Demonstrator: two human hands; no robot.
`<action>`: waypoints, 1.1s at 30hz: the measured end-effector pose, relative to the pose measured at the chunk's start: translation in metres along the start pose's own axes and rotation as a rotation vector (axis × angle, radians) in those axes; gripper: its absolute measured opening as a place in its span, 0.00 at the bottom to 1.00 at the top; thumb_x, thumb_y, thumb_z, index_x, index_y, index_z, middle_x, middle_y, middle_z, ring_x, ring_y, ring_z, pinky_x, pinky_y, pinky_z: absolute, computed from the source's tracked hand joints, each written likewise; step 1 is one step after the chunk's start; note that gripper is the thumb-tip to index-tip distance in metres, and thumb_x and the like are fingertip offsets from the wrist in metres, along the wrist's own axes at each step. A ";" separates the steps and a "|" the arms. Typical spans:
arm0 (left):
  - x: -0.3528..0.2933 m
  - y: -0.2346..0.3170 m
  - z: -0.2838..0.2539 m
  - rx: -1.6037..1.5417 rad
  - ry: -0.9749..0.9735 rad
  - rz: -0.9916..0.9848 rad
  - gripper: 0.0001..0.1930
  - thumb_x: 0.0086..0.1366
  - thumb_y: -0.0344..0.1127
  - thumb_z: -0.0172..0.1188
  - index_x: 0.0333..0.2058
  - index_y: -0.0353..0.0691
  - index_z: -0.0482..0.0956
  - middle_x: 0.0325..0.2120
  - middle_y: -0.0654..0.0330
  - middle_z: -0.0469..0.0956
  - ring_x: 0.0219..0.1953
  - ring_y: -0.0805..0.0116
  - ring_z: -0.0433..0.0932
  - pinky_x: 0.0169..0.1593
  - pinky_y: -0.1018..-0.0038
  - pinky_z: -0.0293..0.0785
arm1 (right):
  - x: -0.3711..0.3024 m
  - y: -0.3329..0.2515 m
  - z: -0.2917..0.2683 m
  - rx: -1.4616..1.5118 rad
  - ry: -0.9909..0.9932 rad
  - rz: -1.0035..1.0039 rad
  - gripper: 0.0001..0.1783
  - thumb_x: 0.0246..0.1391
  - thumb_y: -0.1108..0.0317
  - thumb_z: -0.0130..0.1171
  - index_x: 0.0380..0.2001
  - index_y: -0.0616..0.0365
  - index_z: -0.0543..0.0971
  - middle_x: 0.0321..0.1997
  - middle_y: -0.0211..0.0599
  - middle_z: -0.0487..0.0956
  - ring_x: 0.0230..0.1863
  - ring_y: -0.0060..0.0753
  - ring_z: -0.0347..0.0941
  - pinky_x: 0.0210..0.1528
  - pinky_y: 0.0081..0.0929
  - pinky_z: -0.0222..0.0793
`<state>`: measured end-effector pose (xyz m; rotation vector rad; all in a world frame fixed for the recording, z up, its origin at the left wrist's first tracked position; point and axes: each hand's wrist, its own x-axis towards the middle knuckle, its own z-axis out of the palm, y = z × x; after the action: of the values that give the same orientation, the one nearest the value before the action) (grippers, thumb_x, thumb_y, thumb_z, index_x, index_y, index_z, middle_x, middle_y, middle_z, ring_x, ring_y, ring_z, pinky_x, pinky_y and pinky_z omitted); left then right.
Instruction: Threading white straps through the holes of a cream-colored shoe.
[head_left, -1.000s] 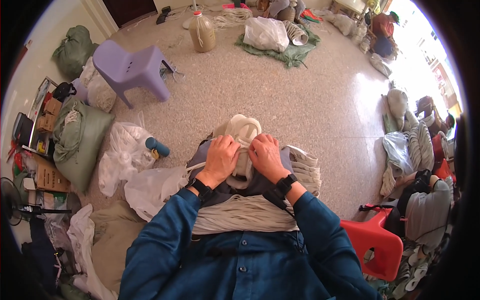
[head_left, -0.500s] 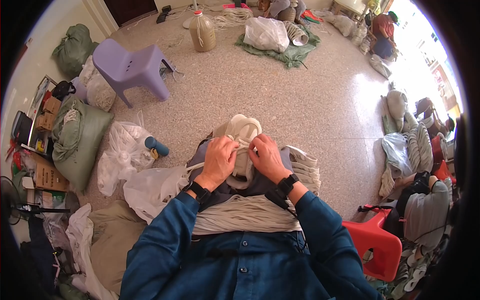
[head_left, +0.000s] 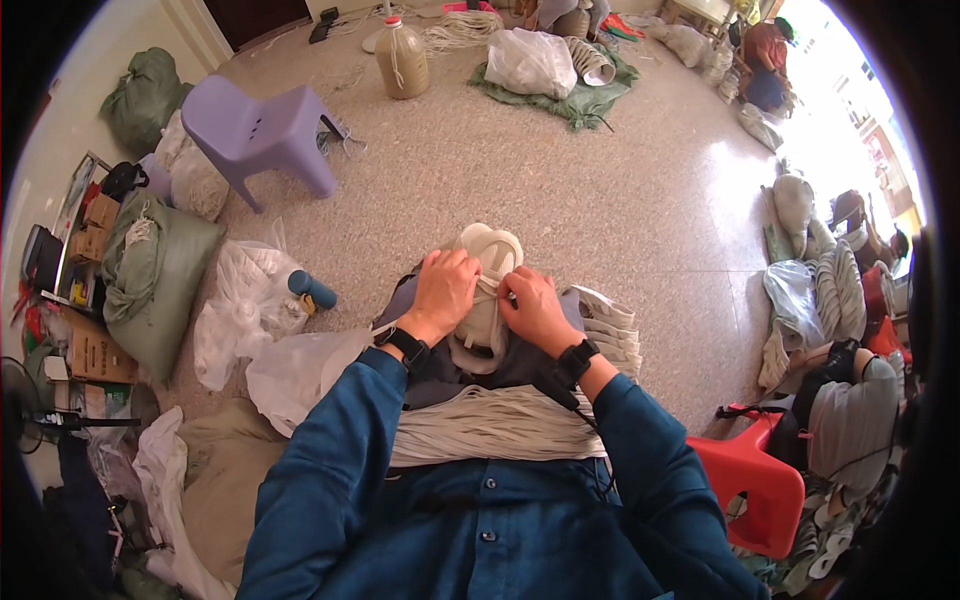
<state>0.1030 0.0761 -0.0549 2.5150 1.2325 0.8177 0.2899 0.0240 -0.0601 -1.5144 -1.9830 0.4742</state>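
Note:
In my lap lies a beige shoe [head_left: 483, 335], its opening toward me, with rounded pale shoe parts [head_left: 500, 248] beyond it. My left hand [head_left: 447, 290] is closed at the shoe's left side, pinching a pale shoelace. My right hand [head_left: 532, 308] is closed at the right side, thumb and forefinger pressed together on the lace. The fingers hide much of the lacing between them. Across my lap rests a thick bundle of cream laces [head_left: 500, 428], and more laces [head_left: 610, 330] hang over my right leg.
Plastic bags [head_left: 245, 310], a blue bottle [head_left: 313, 290] and a green sack [head_left: 160, 280] lie on my left. A purple chair [head_left: 255, 130] and a jug [head_left: 402, 62] stand ahead. A red stool [head_left: 750, 490] is at my right. Other people sit along the right side.
My left hand has moved slightly up and turned over the shoe. My right fingers have curled in closer to the lacing. The shoe has tipped a little.

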 end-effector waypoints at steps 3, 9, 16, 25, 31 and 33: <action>-0.001 -0.004 0.001 0.045 0.001 0.066 0.02 0.60 0.31 0.61 0.32 0.44 0.78 0.32 0.59 0.76 0.40 0.57 0.76 0.50 0.63 0.66 | -0.002 -0.001 0.002 -0.054 0.023 -0.073 0.04 0.49 0.71 0.60 0.31 0.53 0.77 0.34 0.38 0.77 0.42 0.45 0.74 0.47 0.42 0.63; -0.011 0.005 -0.012 -0.034 0.060 0.045 0.04 0.59 0.31 0.62 0.33 0.43 0.79 0.31 0.60 0.75 0.41 0.58 0.75 0.52 0.61 0.67 | -0.001 -0.007 -0.004 -0.104 0.055 -0.148 0.04 0.48 0.71 0.60 0.30 0.54 0.76 0.31 0.37 0.75 0.40 0.44 0.73 0.48 0.39 0.63; -0.012 0.017 -0.006 0.006 0.064 0.239 0.06 0.55 0.31 0.63 0.33 0.42 0.79 0.31 0.60 0.75 0.41 0.58 0.75 0.54 0.62 0.67 | -0.003 -0.014 -0.003 -0.234 0.091 -0.264 0.05 0.50 0.71 0.60 0.33 0.55 0.77 0.28 0.36 0.77 0.37 0.41 0.75 0.48 0.40 0.64; -0.013 0.012 0.002 -0.003 0.100 0.209 0.06 0.55 0.31 0.64 0.33 0.43 0.79 0.31 0.61 0.74 0.40 0.59 0.75 0.55 0.60 0.66 | -0.001 -0.010 -0.018 -0.079 -0.124 0.060 0.06 0.50 0.64 0.61 0.28 0.53 0.81 0.25 0.33 0.81 0.33 0.41 0.78 0.42 0.39 0.63; -0.019 0.017 -0.007 0.191 -0.007 0.215 0.02 0.57 0.32 0.60 0.30 0.43 0.79 0.34 0.60 0.73 0.44 0.59 0.73 0.62 0.53 0.61 | -0.008 -0.012 -0.018 -0.159 -0.151 0.064 0.09 0.48 0.61 0.63 0.22 0.53 0.82 0.30 0.36 0.80 0.40 0.43 0.74 0.48 0.44 0.58; -0.020 0.013 -0.007 0.252 -0.040 0.202 0.03 0.58 0.31 0.57 0.29 0.42 0.79 0.35 0.59 0.74 0.46 0.59 0.73 0.65 0.51 0.58 | -0.009 -0.018 -0.012 -0.149 -0.163 0.089 0.09 0.47 0.60 0.63 0.21 0.52 0.82 0.31 0.36 0.80 0.41 0.43 0.73 0.48 0.45 0.56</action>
<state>0.0979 0.0517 -0.0515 2.8805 1.1451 0.6879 0.2860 0.0093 -0.0421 -1.7092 -2.1228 0.5103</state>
